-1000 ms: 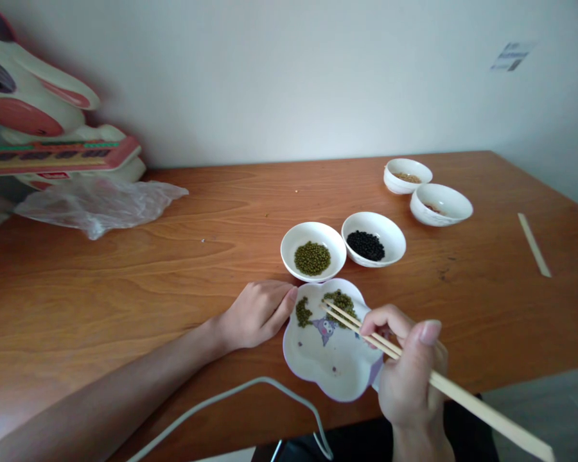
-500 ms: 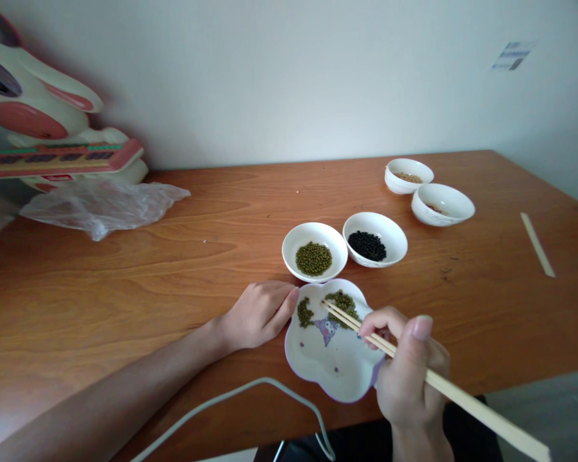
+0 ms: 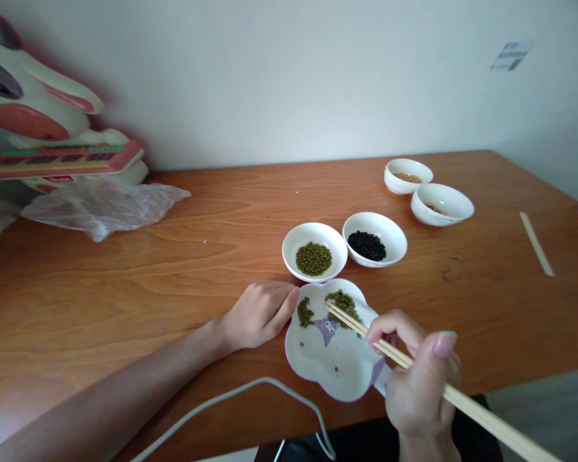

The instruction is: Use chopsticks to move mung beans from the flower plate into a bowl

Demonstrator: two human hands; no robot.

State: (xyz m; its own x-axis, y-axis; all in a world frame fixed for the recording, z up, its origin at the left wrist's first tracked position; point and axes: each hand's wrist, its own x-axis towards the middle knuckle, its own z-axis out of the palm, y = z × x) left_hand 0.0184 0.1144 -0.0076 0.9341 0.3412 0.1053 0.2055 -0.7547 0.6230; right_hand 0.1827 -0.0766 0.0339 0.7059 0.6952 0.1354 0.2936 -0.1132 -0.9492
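Observation:
My right hand (image 3: 421, 375) is closed around a pair of wooden chopsticks (image 3: 395, 353). Their tips meet over the left side of a pile of green mung beans (image 3: 343, 308) in a white flower-shaped plate (image 3: 347, 378) with a purple rim and a cartoon figure. A smaller group of mung beans (image 3: 305, 312) lies at the plate's left, and two tiny reddish bits lie lower down. My left hand (image 3: 262, 316) rests on the table with curled fingers, its thumb and fingertips at the plate's upper-left rim. Whether anything is between the chopstick tips is too small to tell.
Behind the plate stand a bowl (image 3: 291, 242) of mung beans and a bowl (image 3: 395, 240) of black beans. Two more white bowls (image 3: 455, 202) are farther back right. A wooden strip (image 3: 537, 245), plastic bag (image 3: 106, 208), cow-shaped toy keyboard (image 3: 67, 160) and white cable (image 3: 231, 390) lie around.
My right hand has shifted right and slightly down with the chopsticks, and their tips have moved a little right toward the mung bean pile. My left hand and the plate stay put.

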